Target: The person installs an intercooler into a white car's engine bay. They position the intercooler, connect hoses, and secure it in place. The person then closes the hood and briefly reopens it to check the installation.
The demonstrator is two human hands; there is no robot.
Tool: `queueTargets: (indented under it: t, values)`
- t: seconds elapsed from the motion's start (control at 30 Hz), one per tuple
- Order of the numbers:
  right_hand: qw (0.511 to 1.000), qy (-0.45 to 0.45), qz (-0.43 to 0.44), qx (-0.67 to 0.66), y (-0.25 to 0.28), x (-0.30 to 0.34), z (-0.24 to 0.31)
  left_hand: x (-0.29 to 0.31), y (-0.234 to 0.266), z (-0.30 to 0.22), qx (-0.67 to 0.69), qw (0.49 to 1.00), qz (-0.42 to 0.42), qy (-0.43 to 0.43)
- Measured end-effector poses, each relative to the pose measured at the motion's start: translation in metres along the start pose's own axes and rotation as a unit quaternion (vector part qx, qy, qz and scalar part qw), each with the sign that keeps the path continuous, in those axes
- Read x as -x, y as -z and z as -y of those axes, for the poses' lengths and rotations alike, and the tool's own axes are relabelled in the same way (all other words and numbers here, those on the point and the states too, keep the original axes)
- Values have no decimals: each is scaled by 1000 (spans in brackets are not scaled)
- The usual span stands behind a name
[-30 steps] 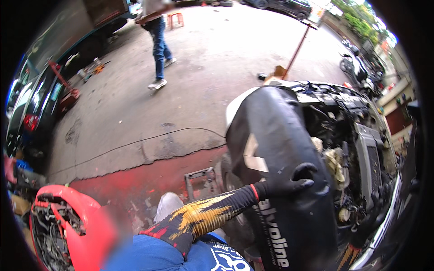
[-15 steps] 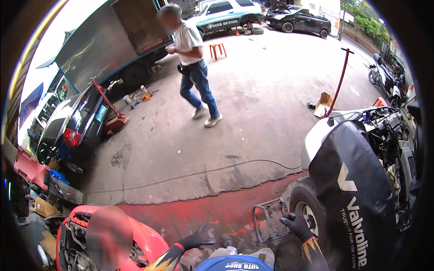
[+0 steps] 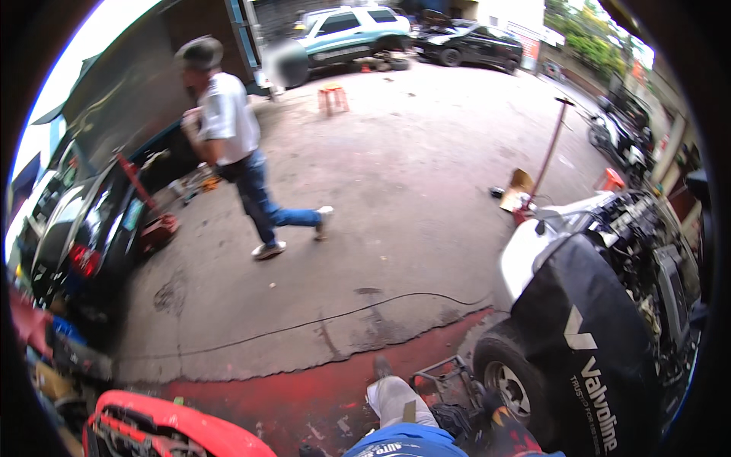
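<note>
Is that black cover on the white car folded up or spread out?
Spread out: the black cover drapes over the side of the white car and hangs down beside the wheel.

The wheel point(image 3: 509, 387) has shiny metal inside dull black rubber. Right of the wheel hangs a smooth cover point(image 3: 601, 305); far left, the red car front point(image 3: 183, 419) looks glossy.

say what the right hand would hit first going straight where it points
Probably the metal frame, though the right hand is dark and blurred, so depth and exact heading are unclear.
</note>
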State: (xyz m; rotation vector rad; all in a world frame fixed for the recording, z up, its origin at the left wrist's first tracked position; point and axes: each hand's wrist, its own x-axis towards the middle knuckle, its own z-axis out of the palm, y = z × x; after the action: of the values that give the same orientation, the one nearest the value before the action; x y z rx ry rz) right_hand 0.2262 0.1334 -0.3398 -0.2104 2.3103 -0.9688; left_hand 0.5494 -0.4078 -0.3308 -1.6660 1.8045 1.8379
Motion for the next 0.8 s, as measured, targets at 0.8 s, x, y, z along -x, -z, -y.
queueTargets:
  t: [0.8]
  values:
    - [987, 87, -136, -5, 302, -481, 316, -457, -532, -738, -126, 952, 212, -183]
